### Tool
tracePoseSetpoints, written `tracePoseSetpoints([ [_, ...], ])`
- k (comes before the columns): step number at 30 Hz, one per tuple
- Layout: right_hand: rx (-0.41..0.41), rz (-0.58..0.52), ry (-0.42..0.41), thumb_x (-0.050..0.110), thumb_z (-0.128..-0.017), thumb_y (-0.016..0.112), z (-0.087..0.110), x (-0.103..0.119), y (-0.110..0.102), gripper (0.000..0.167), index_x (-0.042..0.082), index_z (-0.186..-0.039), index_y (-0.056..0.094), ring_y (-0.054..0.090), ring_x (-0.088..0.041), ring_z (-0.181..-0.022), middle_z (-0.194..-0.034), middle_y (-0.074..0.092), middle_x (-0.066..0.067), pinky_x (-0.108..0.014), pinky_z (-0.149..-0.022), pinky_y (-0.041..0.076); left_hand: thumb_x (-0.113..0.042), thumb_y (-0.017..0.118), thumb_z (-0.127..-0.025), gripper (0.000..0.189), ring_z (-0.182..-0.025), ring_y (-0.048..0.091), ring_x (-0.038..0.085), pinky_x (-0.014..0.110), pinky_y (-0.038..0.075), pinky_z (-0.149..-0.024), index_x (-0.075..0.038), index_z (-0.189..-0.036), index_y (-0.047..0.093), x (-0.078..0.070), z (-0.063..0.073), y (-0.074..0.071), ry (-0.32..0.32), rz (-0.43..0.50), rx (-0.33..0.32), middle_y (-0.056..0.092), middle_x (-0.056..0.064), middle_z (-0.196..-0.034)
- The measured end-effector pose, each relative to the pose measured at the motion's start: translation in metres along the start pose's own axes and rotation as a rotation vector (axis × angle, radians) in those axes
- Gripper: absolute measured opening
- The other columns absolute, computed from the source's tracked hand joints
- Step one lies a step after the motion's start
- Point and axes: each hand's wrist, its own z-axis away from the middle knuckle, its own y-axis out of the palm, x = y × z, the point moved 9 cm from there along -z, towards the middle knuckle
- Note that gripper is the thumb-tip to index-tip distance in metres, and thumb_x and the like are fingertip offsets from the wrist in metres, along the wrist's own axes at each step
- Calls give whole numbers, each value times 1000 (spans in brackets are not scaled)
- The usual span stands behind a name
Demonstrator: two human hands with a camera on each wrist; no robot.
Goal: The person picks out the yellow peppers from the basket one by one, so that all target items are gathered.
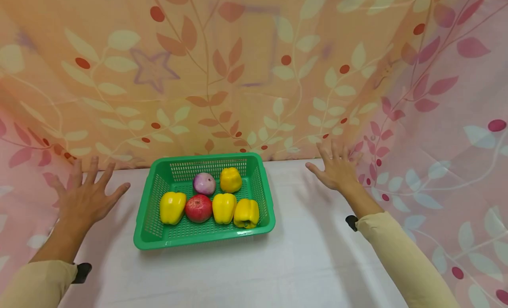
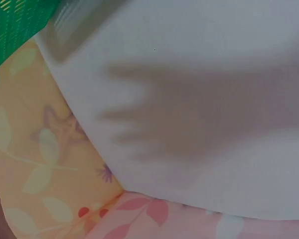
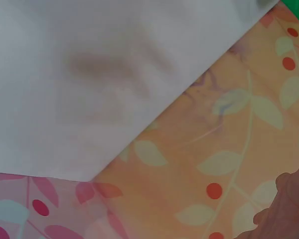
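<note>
A green plastic basket (image 1: 206, 240) with slotted walls stands on the white table. In it, several yellow bell peppers (image 1: 172, 208) lie around a red pomegranate (image 1: 199, 208) and a round purple-and-white vegetable (image 1: 204, 183). To the left of the basket, my left hand (image 1: 85, 197) is held above the table with fingers spread, holding nothing. My right hand (image 1: 337, 169) is likewise spread and bare, well to the right of the basket. Both wrist views show blurred hand shadows on the cloth and only an edge of each hand.
White cloth covers the table (image 1: 254, 272). Behind it hangs an orange leaf-patterned curtain (image 1: 254, 118), with pink patterned cloth (image 1: 448, 167) along the right side and more at the left. Dark bands sit at both sleeve cuffs.
</note>
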Motion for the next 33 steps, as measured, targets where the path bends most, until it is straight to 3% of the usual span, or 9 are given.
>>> tracePoseSetpoints([
  [5, -8, 5, -31, 76, -92, 32, 1, 14, -5, 87, 27, -161, 13, -9, -53, -147, -166, -8, -19, -77, -98, -23, -69, 37, -95, 89, -146, -24, 43, 83, -11, -99, -23, -160, 0, -9, 1, -5, 17, 20, -12, -13, 21, -163],
  [10, 36, -68, -82, 76, -92, 34, 3, 34, -6, 86, 32, -161, 6, -12, -47, -149, -166, -12, -15, -75, -101, -22, -69, 38, -95, 87, -146, -23, 42, 80, -11, -103, -20, -160, 7, -24, 2, -7, 81, 10, -14, -8, 21, -164],
  [15, 81, -175, -188, 75, -90, 44, 8, 61, -11, 92, 31, -161, 8, -8, -42, -151, -167, -10, -11, -77, -106, -13, -65, 38, -98, 82, -148, -18, 41, 79, -9, -104, -25, -161, 5, -39, 3, -5, 170, 35, -13, -4, 18, -166],
  [19, 121, -276, -249, 73, -86, 55, 12, 80, -17, 97, 34, -161, 8, -5, -38, -152, -167, -9, -6, -75, -110, -3, -63, 43, -98, 81, -150, -11, 41, 81, -1, -104, -27, -161, 7, -49, 5, -4, 244, 79, -5, 5, 17, -166],
  [23, 197, -433, -272, 68, -82, 66, 15, 94, -18, 102, 44, -158, 2, 5, -40, -151, -167, -13, -2, -74, -110, 15, -63, 47, -96, 82, -151, -7, 41, 82, 7, -103, -25, -161, 12, -55, 6, -1, 294, 95, 38, 6, 16, -166],
  [27, 270, -545, -274, 64, -77, 75, 18, 106, -17, 110, 50, -156, -1, 6, -42, -151, -167, -13, -3, -74, -106, 27, -63, 47, -96, 84, -151, -9, 40, 82, 8, -103, -26, -161, 8, -59, 7, 5, 314, 103, 110, 5, 16, -166],
  [30, 292, -584, -303, 60, -75, 80, 20, 115, -16, 115, 47, -157, 0, -1, -36, -152, -167, -8, -5, -73, -108, 24, -64, 45, -97, 83, -150, -6, 43, 80, 7, -104, -26, -161, 8, -61, 8, 10, 314, 110, 179, 10, 17, -166],
  [33, 312, -630, -356, 54, -74, 83, 21, 125, -14, 117, 44, -158, 2, -2, -31, -153, -168, -3, -2, -70, -112, 20, -66, 44, -96, 83, -148, 7, 49, 79, 7, -106, -23, -161, 16, -63, 9, 14, 319, 105, 236, 16, 19, -164],
])
